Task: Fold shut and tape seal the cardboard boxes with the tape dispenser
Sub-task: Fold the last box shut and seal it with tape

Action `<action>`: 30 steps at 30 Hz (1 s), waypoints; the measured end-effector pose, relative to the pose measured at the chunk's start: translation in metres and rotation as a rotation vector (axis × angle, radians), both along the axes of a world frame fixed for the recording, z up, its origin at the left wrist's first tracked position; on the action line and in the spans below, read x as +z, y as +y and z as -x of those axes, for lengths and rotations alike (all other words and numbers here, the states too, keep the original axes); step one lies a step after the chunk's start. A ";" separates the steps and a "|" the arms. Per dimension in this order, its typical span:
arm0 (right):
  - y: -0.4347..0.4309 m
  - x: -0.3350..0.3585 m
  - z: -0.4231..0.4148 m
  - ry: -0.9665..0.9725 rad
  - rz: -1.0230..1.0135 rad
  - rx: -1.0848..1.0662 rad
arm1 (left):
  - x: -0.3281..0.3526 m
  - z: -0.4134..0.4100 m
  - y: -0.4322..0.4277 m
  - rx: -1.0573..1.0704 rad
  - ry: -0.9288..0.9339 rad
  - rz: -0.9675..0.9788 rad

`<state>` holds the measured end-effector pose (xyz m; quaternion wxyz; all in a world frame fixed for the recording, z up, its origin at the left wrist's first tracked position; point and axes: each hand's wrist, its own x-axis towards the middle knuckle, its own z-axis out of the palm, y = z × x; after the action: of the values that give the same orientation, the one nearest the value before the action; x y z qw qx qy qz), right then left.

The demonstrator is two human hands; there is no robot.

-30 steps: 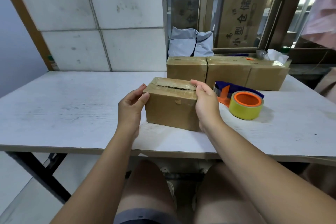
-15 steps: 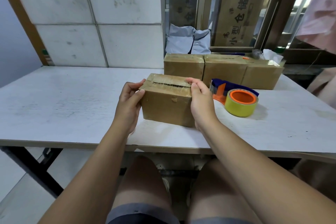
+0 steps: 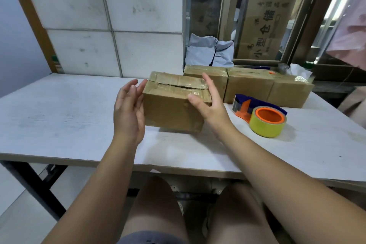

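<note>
Taped box (image 3: 170, 115) on surface (image 3: 59, 117). Left hand (image 3: 127, 113) and right hand (image 3: 210, 105) flank it, fingers (image 3: 130, 87) wide, holding nothing. Tape dispenser (image 3: 263, 117) to its right.

I see a white table (image 3: 69, 117) carrying a taped cardboard box (image 3: 172, 113) at centre, three more boxes (image 3: 249, 87) rowed behind it, and a tape dispenser (image 3: 263, 117) at right.

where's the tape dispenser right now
Head view: the tape dispenser lies on the table, right of the right hand, before the back row of boxes.
</note>
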<state>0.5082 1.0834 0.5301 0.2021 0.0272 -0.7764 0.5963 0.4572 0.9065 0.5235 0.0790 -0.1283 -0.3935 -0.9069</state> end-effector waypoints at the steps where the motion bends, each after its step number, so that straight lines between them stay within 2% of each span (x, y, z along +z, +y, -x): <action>1: 0.001 0.005 0.005 0.013 -0.095 -0.018 | 0.004 0.005 -0.003 0.005 -0.006 -0.027; 5: -0.008 0.019 0.032 0.104 -0.223 -0.199 | 0.018 0.026 -0.006 0.075 -0.013 0.052; 9: -0.023 0.025 0.063 0.119 -0.228 -0.222 | 0.031 0.058 -0.010 0.256 0.002 0.311; 13: -0.033 0.024 0.085 0.176 -0.301 -0.241 | 0.039 0.084 -0.016 0.380 0.015 0.469; 17: -0.037 0.019 0.105 0.214 -0.418 -0.258 | 0.041 0.106 -0.020 0.419 0.018 0.489; 20: -0.036 0.014 0.122 0.180 -0.669 -0.370 | 0.040 0.118 -0.019 0.429 0.008 0.480; 22: -0.035 0.014 0.130 0.125 -0.751 -0.404 | 0.040 0.126 -0.019 0.393 -0.001 0.465; 27: -0.029 0.015 0.148 0.066 -0.817 -0.465 | 0.038 0.149 -0.010 0.343 -0.004 0.470; 30: -0.020 0.014 0.158 0.004 -0.726 -0.441 | 0.034 0.162 0.001 0.337 0.043 0.597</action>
<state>0.3507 1.0634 0.5441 0.3037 -0.0691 -0.9228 0.2267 0.2950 0.9077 0.5574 0.1949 -0.0983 -0.6553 -0.7231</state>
